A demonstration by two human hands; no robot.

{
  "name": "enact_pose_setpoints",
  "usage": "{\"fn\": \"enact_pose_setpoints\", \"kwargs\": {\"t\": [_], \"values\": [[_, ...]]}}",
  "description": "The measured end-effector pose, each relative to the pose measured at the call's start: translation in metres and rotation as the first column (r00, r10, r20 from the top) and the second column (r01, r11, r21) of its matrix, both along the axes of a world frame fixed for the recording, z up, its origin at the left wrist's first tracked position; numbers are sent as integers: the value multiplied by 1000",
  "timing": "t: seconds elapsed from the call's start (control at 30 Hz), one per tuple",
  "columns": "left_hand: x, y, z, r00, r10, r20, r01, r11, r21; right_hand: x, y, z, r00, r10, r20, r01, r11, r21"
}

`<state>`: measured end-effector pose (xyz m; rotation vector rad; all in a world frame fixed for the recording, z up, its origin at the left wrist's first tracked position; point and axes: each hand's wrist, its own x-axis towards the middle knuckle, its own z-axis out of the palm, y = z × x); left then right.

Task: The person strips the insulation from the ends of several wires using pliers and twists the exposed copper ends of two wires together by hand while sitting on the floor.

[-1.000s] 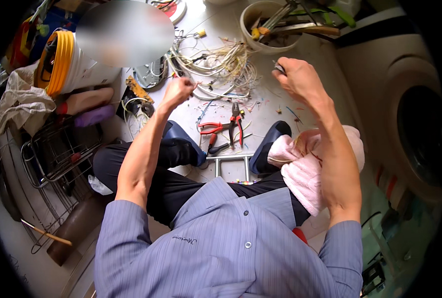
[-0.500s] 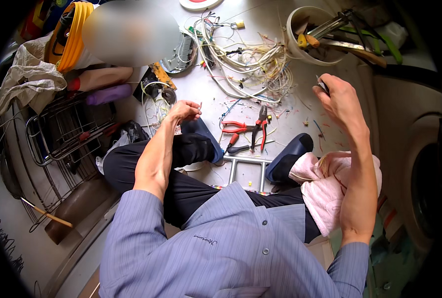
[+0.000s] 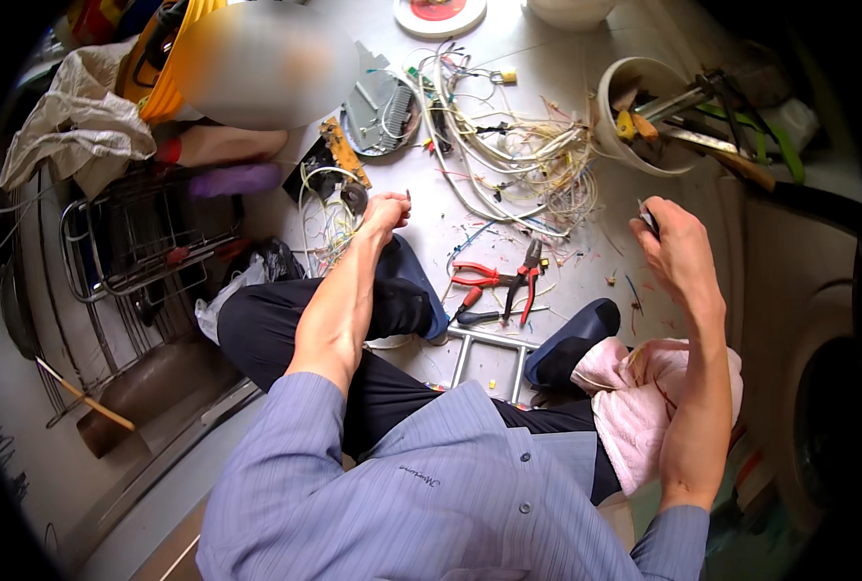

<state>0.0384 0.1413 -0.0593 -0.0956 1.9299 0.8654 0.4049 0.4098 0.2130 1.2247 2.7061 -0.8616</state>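
Wires [image 3: 332, 232] lay tangled on the floor [image 3: 426, 221] beside the left hand [image 3: 384, 211], its grip pinched narrow on a piece [image 3: 408, 195] too small to identify, while red-handled pliers [image 3: 525, 275] rested farther right and the right hand [image 3: 678, 242] held a small dark object [image 3: 650, 221] in its curled grip.

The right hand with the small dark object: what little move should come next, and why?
Perhaps bring the right hand toward the left hand: the right grips that small dark object, the left seems to pinch a tiny bit, and they are well apart.
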Motion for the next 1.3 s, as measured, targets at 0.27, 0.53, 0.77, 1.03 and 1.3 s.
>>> {"fn": "enact_pose_setpoints", "kwargs": {"t": [0.27, 0.53, 0.77, 1.03, 1.3], "values": [[-11, -19, -4, 955, 167, 245, -189, 980, 68, -3, -3, -3, 1000, -15, -4, 15, 999, -47], [-49, -53, -32, 828, 553, 95, -559, 828, 52, -8, -4, -8, 1000, 14, 9, -14, 999, -30], [-72, -75, -63, 724, 681, 108, -689, 719, 91, -12, -5, -11, 999, 6, 48, -4, 999, -48], [-68, -79, -85, 635, 762, 125, -771, 636, 41, -16, -8, -18, 997, 25, 76, -19, 996, -84], [-64, -81, -85, 641, 761, 103, -768, 635, 87, -19, -6, -20, 996, 31, 84, -21, 993, -117]]}}
